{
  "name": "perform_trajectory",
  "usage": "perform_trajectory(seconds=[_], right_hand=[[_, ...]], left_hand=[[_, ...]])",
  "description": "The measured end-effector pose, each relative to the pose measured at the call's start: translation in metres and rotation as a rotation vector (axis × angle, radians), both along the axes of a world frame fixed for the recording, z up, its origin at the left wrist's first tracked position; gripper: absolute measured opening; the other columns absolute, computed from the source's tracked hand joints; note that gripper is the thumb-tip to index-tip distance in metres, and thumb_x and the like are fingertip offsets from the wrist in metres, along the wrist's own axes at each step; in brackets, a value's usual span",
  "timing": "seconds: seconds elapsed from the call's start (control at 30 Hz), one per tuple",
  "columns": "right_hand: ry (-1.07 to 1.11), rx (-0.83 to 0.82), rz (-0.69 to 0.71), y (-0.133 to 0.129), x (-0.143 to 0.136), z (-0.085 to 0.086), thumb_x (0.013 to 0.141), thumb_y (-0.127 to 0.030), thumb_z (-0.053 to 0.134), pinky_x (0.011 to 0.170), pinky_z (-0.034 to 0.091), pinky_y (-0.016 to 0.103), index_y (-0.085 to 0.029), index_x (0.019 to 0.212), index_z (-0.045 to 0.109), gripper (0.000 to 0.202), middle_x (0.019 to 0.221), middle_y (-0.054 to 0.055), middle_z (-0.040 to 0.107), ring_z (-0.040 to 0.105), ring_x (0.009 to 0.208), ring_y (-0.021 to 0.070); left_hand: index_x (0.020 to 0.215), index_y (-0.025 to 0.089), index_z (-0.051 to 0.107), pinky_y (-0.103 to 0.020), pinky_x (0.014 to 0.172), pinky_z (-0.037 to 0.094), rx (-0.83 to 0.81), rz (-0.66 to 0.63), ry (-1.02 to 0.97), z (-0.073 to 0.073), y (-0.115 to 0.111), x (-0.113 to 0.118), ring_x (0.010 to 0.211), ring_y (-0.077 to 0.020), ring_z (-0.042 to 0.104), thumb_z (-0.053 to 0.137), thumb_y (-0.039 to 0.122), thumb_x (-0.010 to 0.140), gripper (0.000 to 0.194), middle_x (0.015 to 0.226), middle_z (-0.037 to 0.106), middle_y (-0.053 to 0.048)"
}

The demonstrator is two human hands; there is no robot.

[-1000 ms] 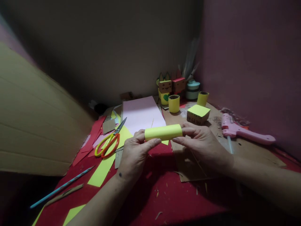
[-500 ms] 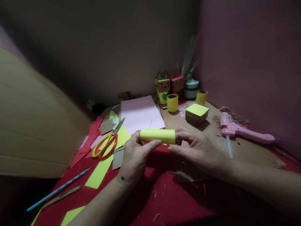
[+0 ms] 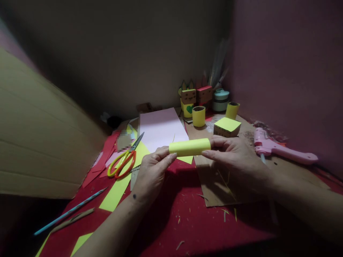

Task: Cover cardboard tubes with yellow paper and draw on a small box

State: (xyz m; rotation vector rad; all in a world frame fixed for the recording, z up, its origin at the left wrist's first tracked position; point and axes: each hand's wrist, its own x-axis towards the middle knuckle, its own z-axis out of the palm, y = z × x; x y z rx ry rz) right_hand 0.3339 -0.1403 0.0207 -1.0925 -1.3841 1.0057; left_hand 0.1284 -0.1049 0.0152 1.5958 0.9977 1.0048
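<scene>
Left hand (image 3: 152,171): thumb and fingers pinch the tube's nine o'clock end.
Right hand (image 3: 235,153): thumb and fingers grip its three o'clock end; whether any fingertip sits inside, I cannot tell.
Yellow tube (image 3: 189,147): held level between both hands, raised over the red table (image 3: 187,214).
Seam: out of sight; if it is loose, uneven finger pressure could let the paper spring open or twist.
Squeeze: too hard a pinch at either end would probably dent the rim.
Pink sheet (image 3: 162,126): between ten and eleven o'clock from the tube.
Short yellow ring (image 3: 198,117): near twelve o'clock, upright.
Yellow-topped block (image 3: 227,124): two o'clock, beyond the right hand; a careless knuckle might nudge it.
Scissors (image 3: 124,164): nine o'clock, blades spread little if at all.
Glue gun (image 3: 286,150): three o'clock; if hot, a stray right forearm could be burned.
</scene>
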Motion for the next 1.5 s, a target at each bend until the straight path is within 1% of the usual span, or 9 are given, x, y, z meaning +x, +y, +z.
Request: perform_trajectory(seconds=[0.1, 0.27, 0.6, 0.83, 1.03, 1.13, 1.27, 1.37, 1.5], right_hand=[[-0.002, -0.007, -0.051, 0.000, -0.002, 0.001, 0.071, -0.019, 0.072, 0.079, 0.050, 0.033, -0.019, 0.088, 0.071, 0.017, 0.088, 0.003, 0.069, 0.064, 0.087, 0.0197], [-0.075, 0.144, -0.194, -0.001, -0.006, 0.001, 0.065, -0.020, 0.077, 0.071, 0.052, 0.031, -0.019, 0.070, 0.068, 0.010, 0.084, 0.001, 0.063, 0.061, 0.080, 0.0177], [-0.251, 0.301, -0.081, -0.004, -0.001, -0.001, 0.082, -0.017, 0.061, 0.069, 0.045, 0.030, -0.019, 0.079, 0.069, 0.008, 0.078, 0.001, 0.055, 0.056, 0.078, 0.0165], [-0.280, 0.376, 0.000, -0.002, 0.011, -0.005, 0.085, -0.019, 0.056, 0.070, 0.045, 0.033, -0.021, 0.086, 0.068, 0.013, 0.076, 0.002, 0.051, 0.054, 0.079, 0.0186], [-0.228, 0.273, 0.024, 0.000, 0.014, -0.004, 0.082, -0.019, 0.059, 0.078, 0.047, 0.035, -0.024, 0.088, 0.071, 0.014, 0.080, 0.002, 0.053, 0.052, 0.081, 0.0177], [-0.075, 0.100, 0.052, 0.002, 0.013, -0.006, 0.074, -0.021, 0.068, 0.066, 0.051, 0.030, -0.021, 0.082, 0.071, 0.008, 0.089, 0.003, 0.056, 0.054, 0.080, 0.0167], [0.105, -0.098, 0.112, 0.003, 0.013, -0.009, 0.069, -0.024, 0.073, 0.050, 0.051, 0.025, -0.020, 0.084, 0.073, 0.016, 0.096, 0.004, 0.055, 0.055, 0.076, 0.0157], [0.198, -0.117, 0.080, 0.005, 0.014, -0.011, 0.066, -0.020, 0.073, 0.055, 0.051, 0.024, -0.021, 0.079, 0.074, 0.013, 0.094, 0.004, 0.058, 0.056, 0.079, 0.0156], [0.306, -0.274, 0.100, 0.010, 0.017, -0.018, 0.067, -0.021, 0.076, 0.055, 0.048, 0.027, -0.019, 0.081, 0.073, 0.014, 0.074, 0.003, 0.064, 0.055, 0.061, 0.0126]], left_hand=[[0.101, 0.024, 0.073, -0.038, 0.097, 0.039, 0.118, -0.012, 0.026, -0.001, -0.004, 0.002, 0.103, -0.0227, 0.055, 0.061, 0.025, 0.084, 0.021, 0.104, 0.066, -0.006], [0.096, 0.025, 0.075, -0.040, 0.091, 0.042, 0.313, -0.011, 0.069, 0.000, -0.013, 0.006, 0.099, -0.0228, 0.052, 0.063, 0.021, 0.082, 0.019, 0.097, 0.064, -0.006], [0.087, 0.024, 0.076, -0.033, 0.084, 0.044, 0.267, 0.076, 0.032, 0.002, -0.008, 0.004, 0.088, -0.0181, 0.055, 0.066, 0.021, 0.080, 0.012, 0.087, 0.067, -0.003], [0.098, 0.028, 0.073, -0.031, 0.078, 0.044, 0.476, 0.037, 0.102, 0.004, -0.006, -0.001, 0.085, -0.0165, 0.054, 0.063, 0.019, 0.084, 0.019, 0.089, 0.066, -0.001], [0.086, 0.026, 0.073, -0.031, 0.070, 0.046, 0.655, 0.078, 0.126, 0.001, -0.005, -0.002, 0.079, -0.0168, 0.053, 0.065, 0.015, 0.081, 0.014, 0.082, 0.066, -0.001], [0.085, 0.024, 0.070, -0.031, 0.066, 0.046, 0.893, 0.081, 0.252, 0.003, -0.007, -0.002, 0.075, -0.0166, 0.053, 0.064, 0.011, 0.081, 0.015, 0.082, 0.068, -0.002], [0.082, 0.021, 0.066, -0.029, 0.060, 0.045, 1.123, 0.049, 0.428, 0.005, -0.012, 0.000, 0.070, -0.0163, 0.050, 0.061, 0.006, 0.081, 0.016, 0.077, 0.067, -0.003], [0.083, 0.020, 0.064, -0.030, 0.062, 0.045, 1.153, 0.039, 0.429, 0.004, -0.014, 0.002, 0.071, -0.0166, 0.050, 0.060, 0.004, 0.081, 0.016, 0.080, 0.066, -0.004], [0.091, 0.022, 0.063, -0.030, 0.070, 0.047, 1.147, 0.121, 0.376, -0.001, -0.013, 0.001, 0.082, -0.0166, 0.055, 0.065, 0.005, 0.078, 0.021, 0.094, 0.063, -0.004]])
